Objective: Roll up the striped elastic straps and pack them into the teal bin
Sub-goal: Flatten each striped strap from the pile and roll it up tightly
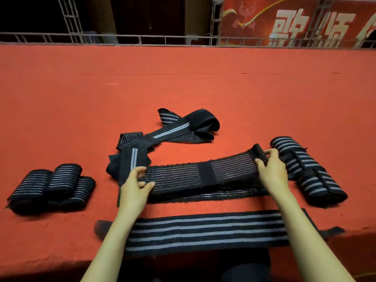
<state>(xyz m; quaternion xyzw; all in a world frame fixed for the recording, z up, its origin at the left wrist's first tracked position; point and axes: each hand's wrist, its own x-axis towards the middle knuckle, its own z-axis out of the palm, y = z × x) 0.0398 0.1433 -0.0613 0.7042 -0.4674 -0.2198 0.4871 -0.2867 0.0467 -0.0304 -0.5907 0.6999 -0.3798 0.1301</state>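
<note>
The strap [203, 174] you hold is black with thin pale stripes and a plain black patch midway. It is stretched just above the bench [183, 78], near the front edge. Your left hand [136, 188] pinches its left end, and your right hand [272, 171] has its fingers clamped on the small roll at its right end. A dark layer beneath lies in shadow and is hard to tell apart.

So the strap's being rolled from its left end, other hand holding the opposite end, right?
No: the roll sits at the strap's right end, in the right hand; the left hand holds the opposite end. The head view shows it.
</note>
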